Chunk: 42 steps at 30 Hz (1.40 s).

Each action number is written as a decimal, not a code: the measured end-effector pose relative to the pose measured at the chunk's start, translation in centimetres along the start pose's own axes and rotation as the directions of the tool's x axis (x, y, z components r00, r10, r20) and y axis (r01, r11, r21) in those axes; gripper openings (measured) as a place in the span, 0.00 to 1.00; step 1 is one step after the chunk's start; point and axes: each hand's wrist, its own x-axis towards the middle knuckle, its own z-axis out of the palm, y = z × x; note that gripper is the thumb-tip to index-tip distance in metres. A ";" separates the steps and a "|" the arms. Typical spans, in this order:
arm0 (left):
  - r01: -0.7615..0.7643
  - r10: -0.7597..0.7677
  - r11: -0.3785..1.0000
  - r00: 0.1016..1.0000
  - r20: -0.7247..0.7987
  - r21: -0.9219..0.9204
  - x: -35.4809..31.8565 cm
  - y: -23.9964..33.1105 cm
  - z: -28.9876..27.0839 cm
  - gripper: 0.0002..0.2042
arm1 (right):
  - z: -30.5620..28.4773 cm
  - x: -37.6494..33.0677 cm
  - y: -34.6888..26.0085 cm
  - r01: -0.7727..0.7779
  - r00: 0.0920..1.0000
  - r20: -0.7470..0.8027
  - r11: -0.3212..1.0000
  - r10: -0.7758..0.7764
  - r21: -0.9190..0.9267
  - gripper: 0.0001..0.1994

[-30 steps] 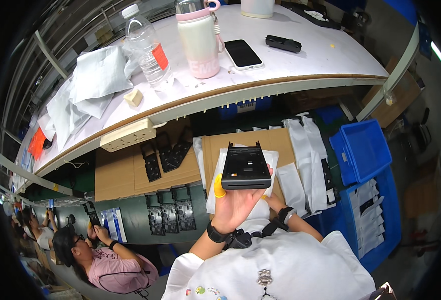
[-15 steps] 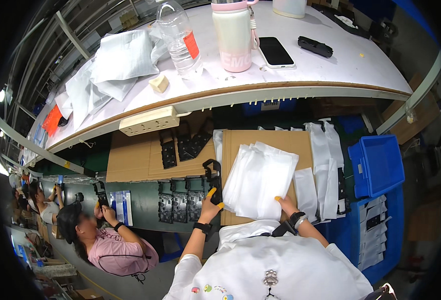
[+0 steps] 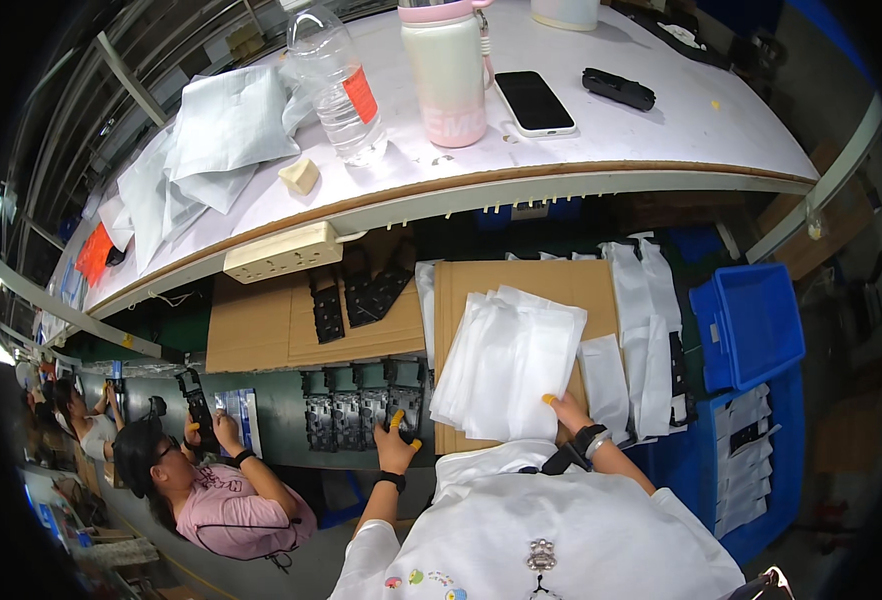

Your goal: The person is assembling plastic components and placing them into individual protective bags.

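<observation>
My left hand (image 3: 395, 448) is just in front of a row of black plastic frames (image 3: 346, 418) on the green bench. Yellow cots cover some of its fingertips. The fingers are spread apart, and nothing shows between them. At the row's right end, the nearest black frame lies just beyond those fingers. To the right, a fanned stack of white pouches (image 3: 509, 365) rests on a brown cardboard sheet (image 3: 448, 290). My right hand (image 3: 573, 416) pinches the stack's lower right edge, its yellow-tipped finger on top. Its other fingers are partly hidden.
More black frames (image 3: 376, 293) lie on cardboard behind. White pouches (image 3: 651, 350) line the right side, beside a blue bin (image 3: 751, 330) and a lower blue crate (image 3: 786, 450). A raised shelf (image 3: 601, 150) with a power strip (image 3: 281, 255) crosses ahead. A co-worker (image 3: 231, 505) sits at left.
My left hand has let go of the black frame it held upright and drawn back left and nearer me. That frame now lies at the row's right end. My right hand stays at the pouches.
</observation>
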 end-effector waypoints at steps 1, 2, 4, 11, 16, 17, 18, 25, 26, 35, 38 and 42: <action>-0.001 0.001 1.000 1.000 0.003 0.005 -0.3 -0.6 0.1 0.34 | -0.1 -0.1 0.0 -0.006 1.000 0.009 1.000 0.006 -0.014 0.16; 0.034 -0.034 0.999 0.999 -0.018 0.026 -0.4 -1.1 0.2 0.33 | -0.1 -0.1 0.0 -0.012 1.000 0.017 1.000 0.013 -0.027 0.15; 0.069 -0.065 0.994 0.996 -0.055 0.086 -0.2 -2.2 0.4 0.33 | -0.2 -0.2 -0.1 0.009 1.000 0.014 1.000 -0.009 -0.024 0.16; 0.299 -0.256 0.948 0.922 -0.290 0.114 4.0 -5.8 -1.3 0.36 | -0.1 0.7 0.8 0.046 0.998 0.049 0.999 -0.047 0.008 0.17; 0.136 -0.155 0.985 0.968 -0.199 -0.103 6.1 -1.5 -1.5 0.33 | -0.2 0.6 0.9 0.054 0.996 0.064 0.998 -0.054 -0.009 0.18; 0.098 -0.124 0.976 0.985 -0.123 -0.196 5.9 -0.7 -0.9 0.33 | -0.1 0.4 0.6 0.058 0.997 0.055 0.998 -0.057 -0.007 0.18; 0.141 -0.158 0.979 0.981 -0.112 -0.147 5.4 0.1 -0.2 0.32 | -0.1 0.2 0.3 0.049 0.998 0.051 0.999 -0.048 -0.024 0.17; 0.307 -0.290 0.952 0.915 -0.281 0.017 2.7 -3.5 1.8 0.34 | 0.3 -0.8 -0.8 0.030 0.998 0.050 0.999 -0.031 0.018 0.17; 0.312 -0.305 0.950 0.918 -0.255 -0.013 2.4 -4.0 1.7 0.34 | 0.2 -0.9 -1.0 0.029 0.998 0.054 0.999 -0.030 0.018 0.17; -0.196 0.151 0.944 0.972 -0.179 -0.267 4.6 9.1 -0.6 0.17 | -3.5 -3.5 -5.6 0.432 0.808 -0.389 0.894 -0.443 -0.121 0.18; -0.324 0.387 0.869 0.916 0.107 -0.374 4.9 16.1 1.4 0.14 | -9.2 -6.8 -6.4 0.375 0.768 -0.588 0.923 -0.256 0.089 0.21; -0.130 0.436 0.860 0.690 0.578 -0.494 4.4 22.1 10.2 0.22 | -11.0 -12.9 -9.8 0.559 0.616 -0.740 0.812 -0.270 0.169 0.14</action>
